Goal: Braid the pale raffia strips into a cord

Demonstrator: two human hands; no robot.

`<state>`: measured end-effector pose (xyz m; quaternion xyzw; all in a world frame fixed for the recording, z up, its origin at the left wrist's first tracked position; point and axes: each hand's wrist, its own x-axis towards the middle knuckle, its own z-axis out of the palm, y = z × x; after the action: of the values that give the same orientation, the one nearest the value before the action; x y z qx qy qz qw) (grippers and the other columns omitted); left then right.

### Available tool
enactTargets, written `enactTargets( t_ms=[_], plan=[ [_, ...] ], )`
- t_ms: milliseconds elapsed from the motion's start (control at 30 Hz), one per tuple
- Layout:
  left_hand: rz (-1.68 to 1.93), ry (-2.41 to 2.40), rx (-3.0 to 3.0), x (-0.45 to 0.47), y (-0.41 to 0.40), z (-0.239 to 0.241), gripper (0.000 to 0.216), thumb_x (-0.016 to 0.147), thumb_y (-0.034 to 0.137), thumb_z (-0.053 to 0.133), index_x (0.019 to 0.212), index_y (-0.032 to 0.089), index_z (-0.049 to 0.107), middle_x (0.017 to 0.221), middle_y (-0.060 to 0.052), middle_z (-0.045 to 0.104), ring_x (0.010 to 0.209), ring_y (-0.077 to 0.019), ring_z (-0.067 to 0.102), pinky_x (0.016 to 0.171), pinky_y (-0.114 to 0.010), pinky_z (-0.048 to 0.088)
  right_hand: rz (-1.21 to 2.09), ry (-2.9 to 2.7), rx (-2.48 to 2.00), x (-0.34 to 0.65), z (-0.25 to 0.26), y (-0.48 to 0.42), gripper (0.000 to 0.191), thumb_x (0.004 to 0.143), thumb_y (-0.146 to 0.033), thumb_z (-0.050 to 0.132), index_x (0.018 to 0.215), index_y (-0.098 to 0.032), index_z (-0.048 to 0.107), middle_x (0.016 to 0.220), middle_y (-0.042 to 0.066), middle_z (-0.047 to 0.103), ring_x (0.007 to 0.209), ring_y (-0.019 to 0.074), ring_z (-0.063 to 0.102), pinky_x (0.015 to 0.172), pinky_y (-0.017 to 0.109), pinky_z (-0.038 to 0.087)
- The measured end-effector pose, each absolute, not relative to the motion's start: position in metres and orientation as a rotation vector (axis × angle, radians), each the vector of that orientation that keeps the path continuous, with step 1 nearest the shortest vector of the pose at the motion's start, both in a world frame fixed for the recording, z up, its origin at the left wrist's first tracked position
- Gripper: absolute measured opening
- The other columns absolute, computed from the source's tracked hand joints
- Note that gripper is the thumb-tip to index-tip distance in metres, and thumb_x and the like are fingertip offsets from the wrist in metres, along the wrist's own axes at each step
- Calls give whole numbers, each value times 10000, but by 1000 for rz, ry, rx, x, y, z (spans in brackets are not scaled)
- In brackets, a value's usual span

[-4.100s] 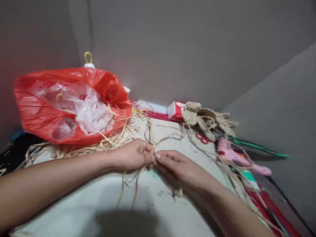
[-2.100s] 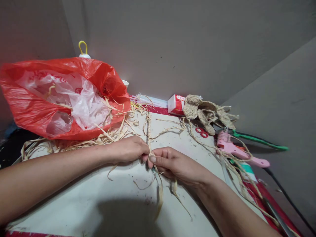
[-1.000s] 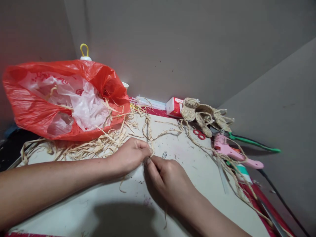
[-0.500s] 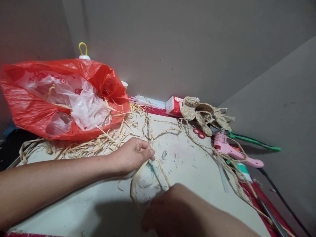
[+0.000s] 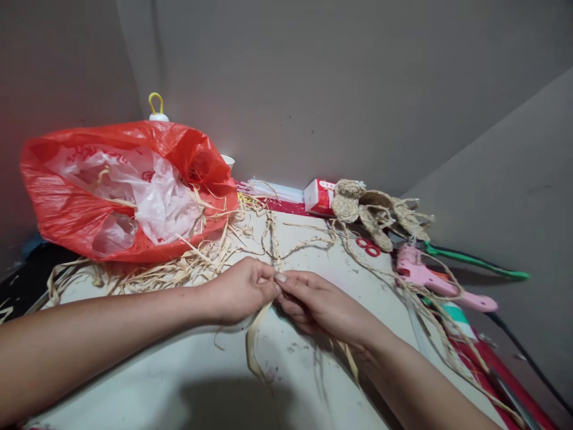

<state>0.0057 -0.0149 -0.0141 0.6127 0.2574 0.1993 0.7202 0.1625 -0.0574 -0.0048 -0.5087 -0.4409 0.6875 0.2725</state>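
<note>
A twisted straw cord (image 5: 271,236) runs from the back of the table down to my two hands. My left hand (image 5: 242,289) pinches the cord at its near end, and a loose flat strand (image 5: 254,346) hangs below its fingers. Close against it, my right hand (image 5: 316,298) is closed with thumb and fingertips on the straw at the same spot. Another strand (image 5: 351,360) trails out beneath the right hand. The exact point where the fingers meet the fibres is hidden.
A red plastic bag (image 5: 49,197) stands at the left, with loose straw (image 5: 179,272) spilling before it. Woven straw pieces (image 5: 347,206) and a red-white box (image 5: 319,197) lie at the back. At the right are a pink glue gun (image 5: 425,278), green-handled tool (image 5: 478,260) and scissors (image 5: 510,394).
My right hand has come up from the lower middle to meet my left hand and now pinches straw beside it. The left hand keeps its hold. The view has shifted slightly.
</note>
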Motion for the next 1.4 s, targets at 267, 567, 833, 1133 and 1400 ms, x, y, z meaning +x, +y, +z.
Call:
enactTargets(
  t_ms=[267, 567, 833, 1133, 1400],
  plan=[
    [340, 613, 1437, 3, -8, -14, 153, 735, 235, 536, 644, 119, 577, 584, 22, 526, 515, -67, 365, 500, -198, 260, 1886, -1383, -1374, 179, -7, -47, 401, 783, -515, 597, 630, -151, 528, 416, -104, 295, 341, 28, 180, 320, 174, 117],
    [120, 716, 1430, -6, 0, 11, 239, 796, 344, 545, 656, 152, 526, 445, 93, 305, 385, -44, 188, 399, -210, 123, 1988, -1095, -1185, 175, -13, -46, 431, 765, -406, 640, 505, -184, 378, 392, -99, 308, 308, 18, 182, 308, 178, 123],
    [-59, 810, 1801, -34, 32, 53, 296, 846, 373, 483, 648, 157, 526, 506, 56, 347, 454, -69, 272, 457, -217, 229, 2051, -1054, -1101, 176, -11, -44, 412, 770, -384, 627, 511, -182, 379, 379, -112, 271, 315, 9, 124, 306, 161, 78],
    [78, 1211, 2008, -88, 38, 121, 264, 841, 398, 489, 683, 187, 509, 541, 48, 355, 439, -76, 286, 430, -235, 210, 2131, -1084, -1013, 183, -14, -38, 408, 748, -382, 622, 489, -185, 376, 355, -115, 239, 317, 6, 100, 309, 156, 62],
    [310, 1286, 2628, -68, 44, 86, 160, 798, 212, 471, 803, 151, 620, 723, -35, 607, 608, -105, 479, 573, -240, 329, 2169, -1143, -962, 189, -17, -35, 419, 758, -397, 617, 492, -183, 375, 351, -116, 246, 308, 3, 100, 304, 149, 69]
  ],
)
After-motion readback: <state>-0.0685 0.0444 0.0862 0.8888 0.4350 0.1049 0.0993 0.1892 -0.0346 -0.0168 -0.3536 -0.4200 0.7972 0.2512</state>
